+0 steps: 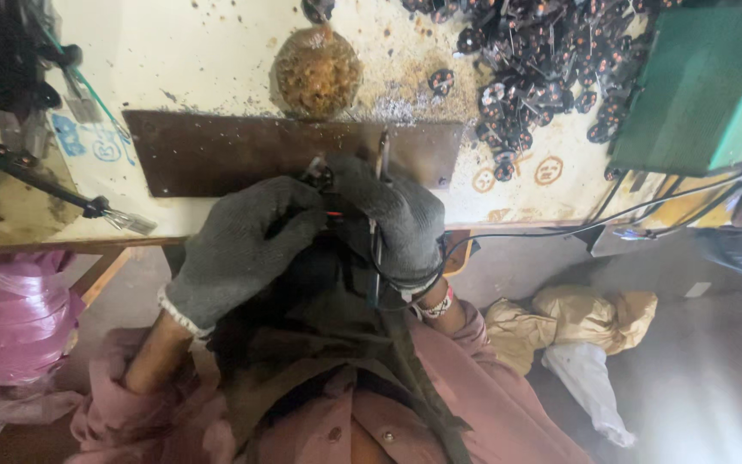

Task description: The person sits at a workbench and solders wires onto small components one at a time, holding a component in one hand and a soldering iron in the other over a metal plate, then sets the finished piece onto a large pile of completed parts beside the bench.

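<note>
Gloves meeting just below the brown metal plate (294,155): left hand (242,249) pinching a small dark part (324,180) (red-wired), right hand (401,225) gripping a soldering iron (381,172), tip touching plate.

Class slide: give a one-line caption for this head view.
Gloved left hand and right hand work a small part with an iron over a metal plate.

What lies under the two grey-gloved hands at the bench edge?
Under the left hand and right hand lies a brown rectangular metal plate. A small dark part with red wire peeks between them; the rest is covered.
</note>
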### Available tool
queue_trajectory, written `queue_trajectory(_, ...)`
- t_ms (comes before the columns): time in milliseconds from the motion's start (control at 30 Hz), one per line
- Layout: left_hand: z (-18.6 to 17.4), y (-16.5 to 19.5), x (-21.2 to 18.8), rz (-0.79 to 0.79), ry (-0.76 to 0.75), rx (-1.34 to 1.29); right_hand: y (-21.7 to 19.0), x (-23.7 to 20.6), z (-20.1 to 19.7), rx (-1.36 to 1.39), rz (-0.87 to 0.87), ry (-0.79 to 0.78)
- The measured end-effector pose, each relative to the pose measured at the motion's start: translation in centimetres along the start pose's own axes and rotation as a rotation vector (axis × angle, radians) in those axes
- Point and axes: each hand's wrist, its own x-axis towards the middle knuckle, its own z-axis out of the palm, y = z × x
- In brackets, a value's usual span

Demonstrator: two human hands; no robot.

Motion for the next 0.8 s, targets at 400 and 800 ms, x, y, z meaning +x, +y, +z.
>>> queue_trajectory(400,-0.2,0.8,0.5,0.262,0.139,0.239,-1.7,0.0,0.5,0.097,0.189,0.125)
queue_trajectory(800,0.0,2.0,1.2,0.318,0.144,0.011,-2.0,0.7,-0.6,0.151,0.096,0.044)
